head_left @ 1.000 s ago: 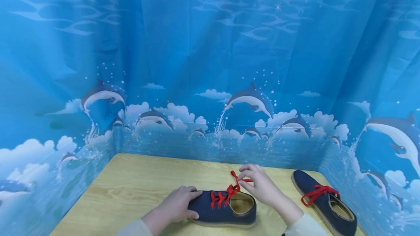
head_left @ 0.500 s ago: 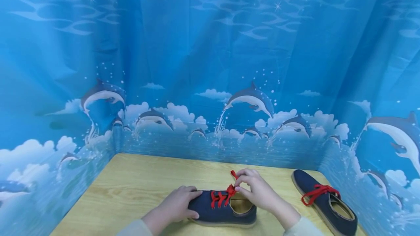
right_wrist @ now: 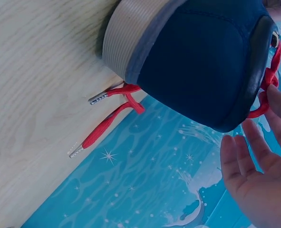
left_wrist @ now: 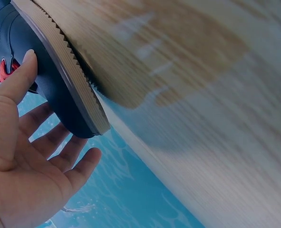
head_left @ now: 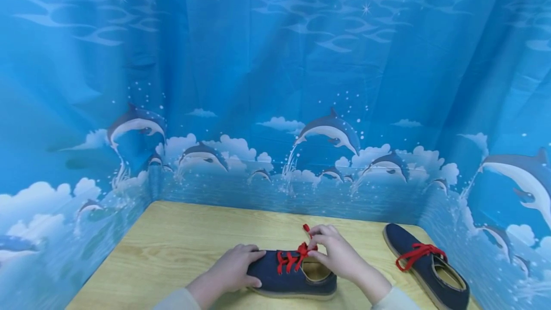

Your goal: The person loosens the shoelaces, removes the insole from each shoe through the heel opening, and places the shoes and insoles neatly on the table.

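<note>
A dark blue shoe with red laces stands on the wooden table, its toe toward the left. My left hand grips the toe; in the left wrist view the thumb of the left hand lies on the shoe's side, its fingers round the front. My right hand pinches the red shoelace at its knot, above the shoe's opening. From the right wrist, the right hand is beside the heel, thumb at the lace. Two metal-tipped lace ends hang past the shoe's far side.
A second dark blue shoe stands at the table's right edge, its red lace tied in a bow. Blue curtains printed with dolphins surround the table at the back and sides.
My right hand has come left and slightly down, from a lace end held out past the knot to the knot itself. The left hand and both shoes have kept their places.
</note>
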`<action>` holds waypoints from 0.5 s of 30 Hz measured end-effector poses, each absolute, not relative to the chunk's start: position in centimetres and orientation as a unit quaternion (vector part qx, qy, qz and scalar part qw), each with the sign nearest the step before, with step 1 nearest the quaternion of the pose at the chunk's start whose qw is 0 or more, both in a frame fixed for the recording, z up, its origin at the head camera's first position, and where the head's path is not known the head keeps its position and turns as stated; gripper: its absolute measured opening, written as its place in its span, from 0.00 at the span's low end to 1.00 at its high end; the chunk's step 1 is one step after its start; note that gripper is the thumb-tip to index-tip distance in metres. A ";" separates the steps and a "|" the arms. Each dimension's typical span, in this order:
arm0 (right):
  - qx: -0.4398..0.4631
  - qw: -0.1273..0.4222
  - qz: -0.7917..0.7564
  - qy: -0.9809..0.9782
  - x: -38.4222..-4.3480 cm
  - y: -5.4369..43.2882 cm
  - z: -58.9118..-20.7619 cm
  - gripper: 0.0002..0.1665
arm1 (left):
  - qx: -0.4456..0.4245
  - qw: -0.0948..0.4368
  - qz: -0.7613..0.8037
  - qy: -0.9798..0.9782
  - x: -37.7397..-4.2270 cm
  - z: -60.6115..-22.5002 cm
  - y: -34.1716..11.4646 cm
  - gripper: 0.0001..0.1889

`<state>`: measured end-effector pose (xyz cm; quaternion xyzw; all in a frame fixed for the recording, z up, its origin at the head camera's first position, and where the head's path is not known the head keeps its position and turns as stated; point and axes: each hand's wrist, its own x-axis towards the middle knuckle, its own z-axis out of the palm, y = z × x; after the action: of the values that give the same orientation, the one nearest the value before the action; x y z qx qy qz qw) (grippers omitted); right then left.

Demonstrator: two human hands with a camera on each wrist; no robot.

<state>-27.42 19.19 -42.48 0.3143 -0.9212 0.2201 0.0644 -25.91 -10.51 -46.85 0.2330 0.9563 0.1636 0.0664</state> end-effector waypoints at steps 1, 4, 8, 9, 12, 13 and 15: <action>0.314 0.070 0.216 -0.922 -27.4 19.2 -42.5 0.09 | 0.233 0.067 0.164 0.956 -25.9 -46.8 -10.5 0.39; 0.314 0.086 0.207 -0.923 -27.5 19.2 -42.3 0.10 | 0.232 0.067 0.164 0.956 -25.9 -46.8 -10.5 0.39; 0.314 0.094 0.212 -0.920 -27.5 19.3 -41.6 0.10 | 0.232 0.066 0.163 0.957 -25.9 -46.7 -10.5 0.39; 0.315 0.098 0.212 -0.920 -27.5 19.4 -41.4 0.10 | 0.232 0.065 0.163 0.957 -25.9 -46.7 -10.5 0.39; 0.311 0.110 0.218 -0.919 -27.7 19.6 -40.6 0.09 | 0.235 0.060 0.161 0.957 -25.8 -46.8 -10.6 0.39; 0.306 0.114 0.222 -0.919 -27.8 19.7 -40.4 0.08 | 0.236 0.059 0.160 0.957 -25.8 -46.8 -10.6 0.39; 0.295 0.128 0.234 -0.917 -28.0 20.0 -39.8 0.07 | 0.237 0.056 0.159 0.957 -25.8 -46.9 -10.6 0.39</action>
<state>-28.04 19.97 -39.76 0.2949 -0.9175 0.2345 0.1277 -25.81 -10.60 -46.92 0.2375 0.9567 0.1588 0.0561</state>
